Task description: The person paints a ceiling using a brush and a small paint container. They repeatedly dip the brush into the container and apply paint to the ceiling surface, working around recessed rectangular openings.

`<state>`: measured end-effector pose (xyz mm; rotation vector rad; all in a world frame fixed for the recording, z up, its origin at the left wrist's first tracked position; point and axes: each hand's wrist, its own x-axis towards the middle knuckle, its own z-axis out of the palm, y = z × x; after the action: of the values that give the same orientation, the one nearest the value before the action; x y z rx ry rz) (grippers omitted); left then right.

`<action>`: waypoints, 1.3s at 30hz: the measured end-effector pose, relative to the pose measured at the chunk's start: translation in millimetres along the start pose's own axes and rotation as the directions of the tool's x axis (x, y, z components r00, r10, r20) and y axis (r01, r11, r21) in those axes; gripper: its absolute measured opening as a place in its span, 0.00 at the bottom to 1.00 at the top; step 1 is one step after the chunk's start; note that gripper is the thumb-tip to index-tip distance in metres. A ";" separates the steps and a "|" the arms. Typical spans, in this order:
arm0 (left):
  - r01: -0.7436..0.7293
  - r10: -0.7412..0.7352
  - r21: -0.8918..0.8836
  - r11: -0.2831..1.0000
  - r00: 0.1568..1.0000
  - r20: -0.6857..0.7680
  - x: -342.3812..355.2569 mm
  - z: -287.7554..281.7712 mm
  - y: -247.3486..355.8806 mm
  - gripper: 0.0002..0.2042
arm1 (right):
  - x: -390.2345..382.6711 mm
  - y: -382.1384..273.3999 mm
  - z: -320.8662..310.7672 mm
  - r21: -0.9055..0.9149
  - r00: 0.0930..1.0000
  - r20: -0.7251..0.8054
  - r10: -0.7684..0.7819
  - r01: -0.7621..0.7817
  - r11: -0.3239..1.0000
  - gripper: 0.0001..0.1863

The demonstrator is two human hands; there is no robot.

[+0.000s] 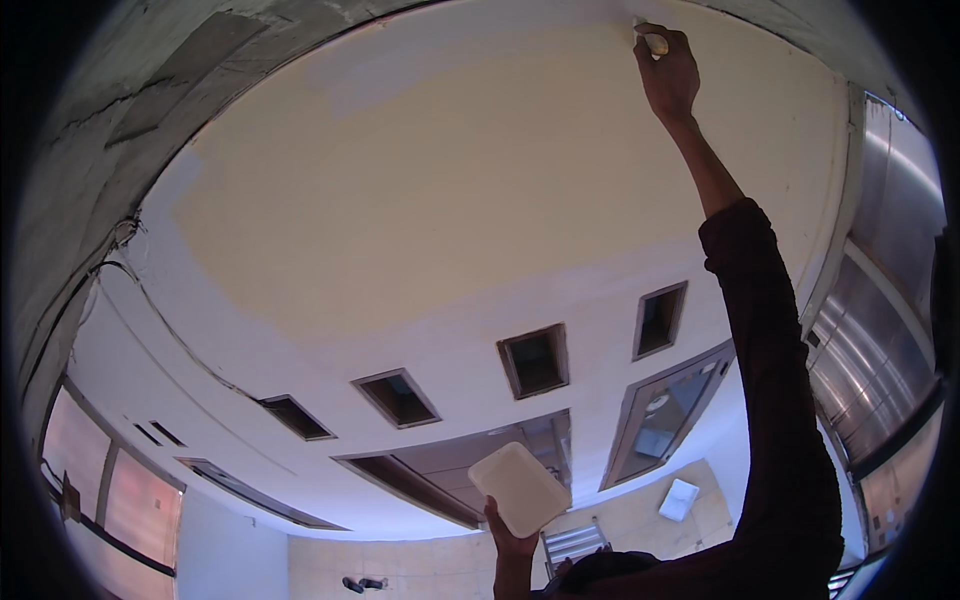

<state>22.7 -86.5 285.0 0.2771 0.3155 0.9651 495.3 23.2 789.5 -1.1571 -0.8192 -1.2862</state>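
Observation:
My right hand (668,70) is stretched up at the end of a dark-sleeved arm and presses a small pale-handled tool (650,38) against the cream ceiling (450,180), near its upper edge. My left hand (510,540) is low in the picture and grips a white rectangular tray (520,488) from underneath, holding it tilted. The tool's working end is mostly hidden by my fingers.
Several rectangular cut-outs (535,360) run in a row across the white part of the ceiling. A rough grey concrete wall (120,90) lies to the left, shiny metal panels (880,330) to the right, and a glazed door frame (665,410) below the cut-outs.

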 end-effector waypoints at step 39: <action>0.022 -0.021 -0.067 0.997 1.000 0.015 3.7 -15.0 0.2 0.34 | 12.1 46.6 -14.8 0.123 0.981 0.051 0.189 -0.194 0.973 0.12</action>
<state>18.8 -81.9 270.8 0.2187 0.2715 0.9502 540.7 1.4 788.5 -1.1328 -0.7859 -1.0407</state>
